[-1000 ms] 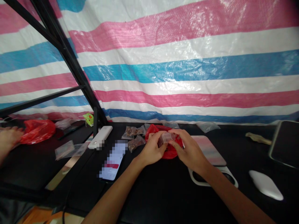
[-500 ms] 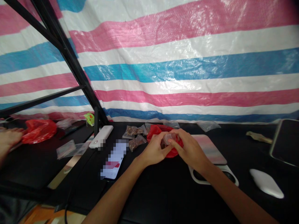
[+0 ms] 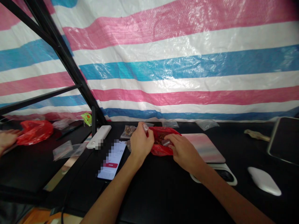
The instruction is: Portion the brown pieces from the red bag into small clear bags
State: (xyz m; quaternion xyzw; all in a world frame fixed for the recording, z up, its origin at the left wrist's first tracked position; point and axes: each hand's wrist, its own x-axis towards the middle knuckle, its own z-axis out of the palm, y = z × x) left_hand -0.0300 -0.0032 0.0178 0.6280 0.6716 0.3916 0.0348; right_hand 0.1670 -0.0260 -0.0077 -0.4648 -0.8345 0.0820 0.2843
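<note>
Two bare hands work on a black table (image 3: 163,196): the left hand (image 3: 140,144) pinches a small clear plastic bag (image 3: 145,127) upright, while the right hand (image 3: 184,152) lies on a red plastic bag (image 3: 158,149), touching a clear packet (image 3: 166,142), its grip unclear.

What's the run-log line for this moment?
left hand: holds small clear plastic bag | right hand: touching red plastic bag | nearby: smartphone
</note>
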